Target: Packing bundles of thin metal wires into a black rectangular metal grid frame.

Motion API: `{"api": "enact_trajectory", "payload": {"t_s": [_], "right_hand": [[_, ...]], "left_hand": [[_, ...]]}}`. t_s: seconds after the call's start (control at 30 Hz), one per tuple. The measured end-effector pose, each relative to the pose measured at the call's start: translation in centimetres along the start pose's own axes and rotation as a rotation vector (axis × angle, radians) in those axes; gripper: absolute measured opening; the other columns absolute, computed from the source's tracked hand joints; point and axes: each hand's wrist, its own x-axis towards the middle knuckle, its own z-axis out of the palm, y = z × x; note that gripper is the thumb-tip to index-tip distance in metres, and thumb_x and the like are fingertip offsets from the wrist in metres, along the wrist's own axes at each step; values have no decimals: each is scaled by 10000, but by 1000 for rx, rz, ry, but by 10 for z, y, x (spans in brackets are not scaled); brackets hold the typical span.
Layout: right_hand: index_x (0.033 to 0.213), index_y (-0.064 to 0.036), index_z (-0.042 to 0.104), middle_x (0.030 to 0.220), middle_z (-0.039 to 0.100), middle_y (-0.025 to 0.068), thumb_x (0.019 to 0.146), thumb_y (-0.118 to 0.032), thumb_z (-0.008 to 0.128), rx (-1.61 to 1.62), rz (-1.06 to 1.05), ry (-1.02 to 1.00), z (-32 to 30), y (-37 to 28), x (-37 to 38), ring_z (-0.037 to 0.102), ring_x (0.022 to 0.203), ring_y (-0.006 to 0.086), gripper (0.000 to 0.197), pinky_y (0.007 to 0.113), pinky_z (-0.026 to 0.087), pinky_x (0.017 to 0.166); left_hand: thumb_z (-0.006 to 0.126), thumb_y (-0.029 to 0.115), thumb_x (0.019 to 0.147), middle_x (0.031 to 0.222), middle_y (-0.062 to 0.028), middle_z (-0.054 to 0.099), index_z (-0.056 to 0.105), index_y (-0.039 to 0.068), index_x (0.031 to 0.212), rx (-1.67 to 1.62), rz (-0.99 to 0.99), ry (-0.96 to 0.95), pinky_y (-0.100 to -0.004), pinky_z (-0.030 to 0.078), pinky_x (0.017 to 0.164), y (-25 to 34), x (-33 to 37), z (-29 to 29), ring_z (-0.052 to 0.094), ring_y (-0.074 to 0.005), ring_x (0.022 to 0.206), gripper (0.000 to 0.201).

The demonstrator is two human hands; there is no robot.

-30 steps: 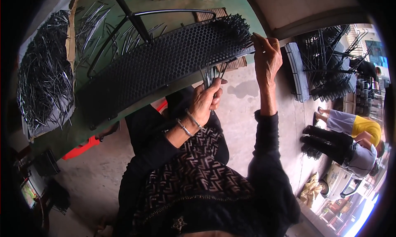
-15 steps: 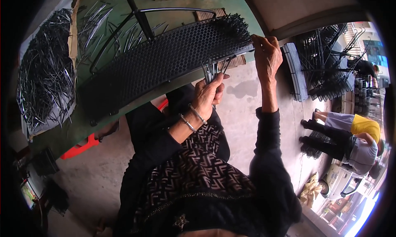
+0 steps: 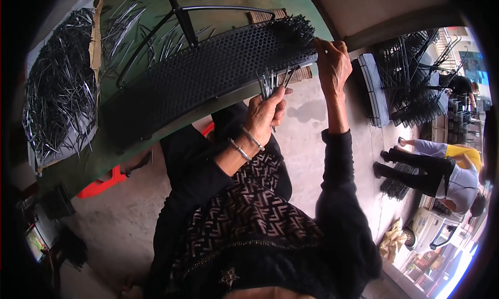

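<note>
A long black panel with a honeycomb of holes (image 3: 192, 70) lies slantwise across the table. Dark strips stand packed upright in its right end (image 3: 293, 31). My left hand (image 3: 266, 112), a metal bangle pair on its wrist, is closed round a bundle of thin, shiny dark strips (image 3: 270, 83), just below the panel's near edge. At the panel's right end is my right hand (image 3: 334, 62), its thumb and fingers pinched together beside the packed strips. What those fingertips hold, if anything, is too small to make out.
On the left, an open box (image 3: 95, 39) holds a heap of dark strips (image 3: 60, 86). More loose strips (image 3: 122, 31) lie on the green table (image 3: 291, 5). A black metal frame (image 3: 179, 18) stands behind the panel. Two people (image 3: 462, 179) bend over stacked black racks at right.
My right hand has shifted slightly left and up along the panel's end. The left hand still grips its bundle, a little higher. At far right, the people have moved.
</note>
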Motion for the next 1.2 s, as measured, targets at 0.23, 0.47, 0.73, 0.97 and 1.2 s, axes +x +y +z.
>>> {"api": "enact_trajectory", "payload": {"t_s": [0.23, 0.47, 0.73, 0.97, 1.2], "right_hand": [[1129, -44, 683, 919, 704, 128, 914, -306, 649, 484, 259, -451, -24, -9, -23, 650, 767, 152, 340, 303, 508, 693], [916, 26, 640, 756, 635, 45, 915, -220, 639, 929, 265, -749, -36, -19, -35, 580, 676, 99, 246, 246, 471, 640], [965, 23, 641, 827, 691, 90, 909, 14, 551, 874, 156, -163, -48, -16, -18, 673, 731, 141, 106, 243, 524, 669], [990, 25, 656, 832, 695, 68, 905, -19, 589, 649, 98, 45, -17, 2, -4, 678, 755, 119, 117, 236, 520, 687], [976, -23, 680, 799, 696, 66, 896, -45, 596, 542, 134, 10, -19, -8, -7, 663, 717, 105, 118, 226, 505, 670]], "left_hand": [[616, 278, 935, 631, 61, 470, 656, 20, 1014, 24, 14, 23, -180, 217, 431, 3, -3, 2, 411, -25, 518, 273], [649, 292, 915, 631, 51, 532, 684, 94, 972, 117, -12, 67, -182, 245, 423, 4, -2, 5, 460, -38, 501, 210], [586, 446, 938, 769, -30, 677, 627, 128, 1027, 110, -67, 130, -227, 366, 441, 16, 7, -1, 609, -107, 591, 332], [536, 348, 983, 870, -119, 670, 585, 61, 1117, -70, -32, 3, -276, 456, 581, -1, 19, -22, 636, -173, 758, 320], [530, 280, 989, 895, -94, 665, 578, 44, 1108, -154, -34, 88, -320, 489, 604, 8, 10, -11, 627, -180, 750, 268]]}}
